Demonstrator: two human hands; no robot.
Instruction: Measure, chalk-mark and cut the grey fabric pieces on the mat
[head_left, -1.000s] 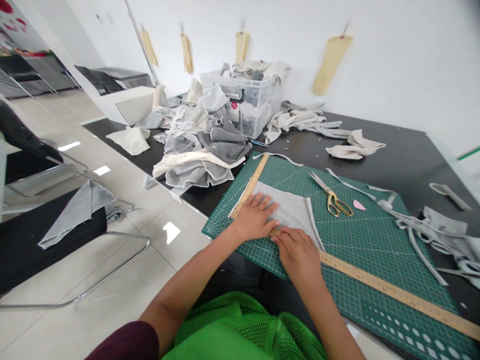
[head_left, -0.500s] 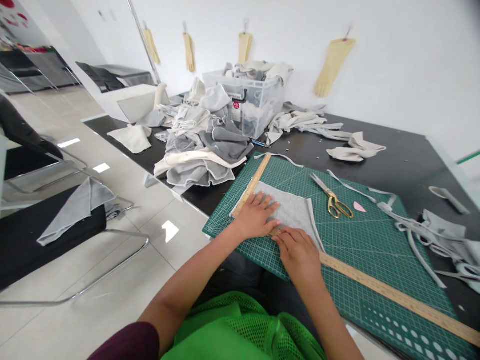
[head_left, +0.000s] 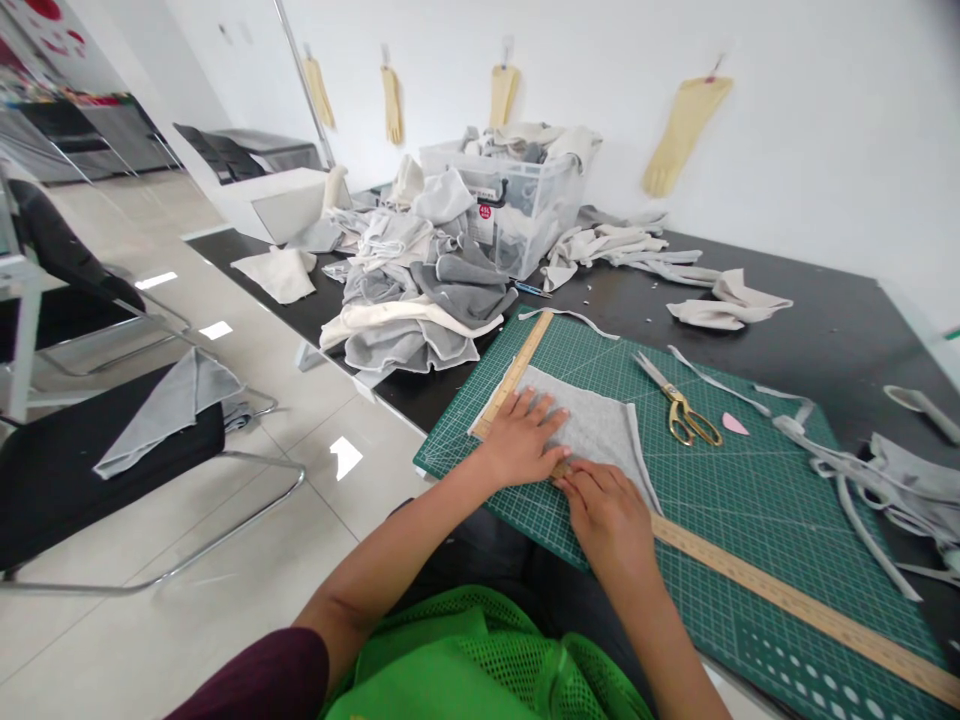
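Observation:
A grey piece of cloth (head_left: 604,415) lies flat on the green cutting mat (head_left: 750,480). Over its left and near edges rests a wooden L-square ruler (head_left: 795,598), its long arm running off to the lower right. My left hand (head_left: 525,440) lies open on the cloth and ruler corner, fingers spread. Close beside it, my right hand (head_left: 611,510) is closed on the ruler's long arm, fingers bent; the part under the palm is hidden. Gold-handled scissors (head_left: 679,400) and a pink chalk-like piece (head_left: 735,424) lie right of the cloth.
Heaped grey and cream cloth pieces (head_left: 420,270) stand beyond the mat, before a clear plastic box (head_left: 517,205). Cloth strips and scraps (head_left: 900,480) lie at the right. A black chair (head_left: 112,450) stands left; yellow gloves (head_left: 686,135) hang on the wall.
The view has turned slightly left, so everything sits a little further right. My left hand stays spread on the cloth; my right hand stays at the ruler with hardly any shift.

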